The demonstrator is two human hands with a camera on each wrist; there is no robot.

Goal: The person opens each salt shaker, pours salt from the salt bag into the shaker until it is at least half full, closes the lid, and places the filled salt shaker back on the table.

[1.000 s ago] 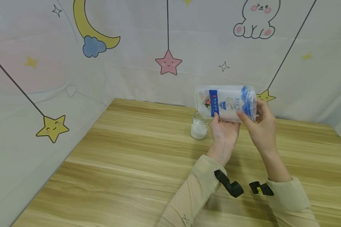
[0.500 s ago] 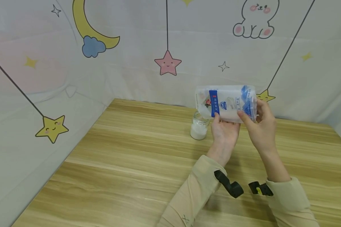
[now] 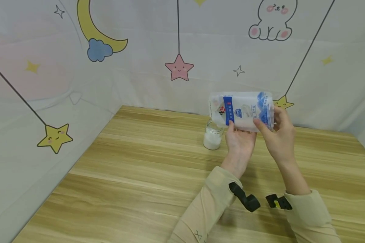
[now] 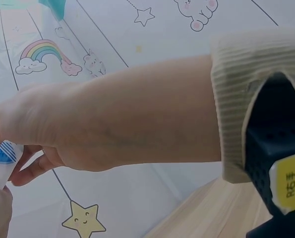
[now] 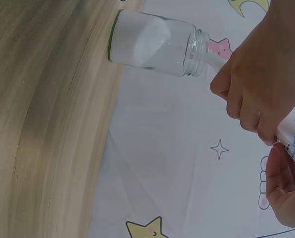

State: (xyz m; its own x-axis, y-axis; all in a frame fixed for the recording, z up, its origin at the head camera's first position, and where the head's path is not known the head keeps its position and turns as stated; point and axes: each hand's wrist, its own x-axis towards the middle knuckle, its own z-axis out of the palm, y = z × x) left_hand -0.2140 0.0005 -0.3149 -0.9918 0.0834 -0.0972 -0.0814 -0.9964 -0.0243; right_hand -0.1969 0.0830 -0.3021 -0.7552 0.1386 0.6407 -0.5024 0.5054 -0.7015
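Note:
Both hands hold a white and blue plastic bag of salt [image 3: 246, 109], tilted on its side above the table. My left hand [image 3: 241, 143] grips it from below, thumb on the printed front and fingers behind; in the right wrist view its curled fingers [image 5: 249, 106] show around the bag. My right hand [image 3: 278, 135] holds the right end, thumb in front. Below the bag's left corner stands an open glass jar [image 3: 212, 139], partly filled with white salt. A white strip [image 5: 215, 60] reaches from the left hand to the jar's mouth in the right wrist view.
The jar stands on a wood-grain table [image 3: 134, 162], toward its back edge. Behind and to the left hangs a white cloth backdrop [image 3: 146, 84] printed with stars, a moon and a bear-like animal. Black wrist straps [image 3: 244, 197] sit over the beige sleeves [image 3: 207, 202].

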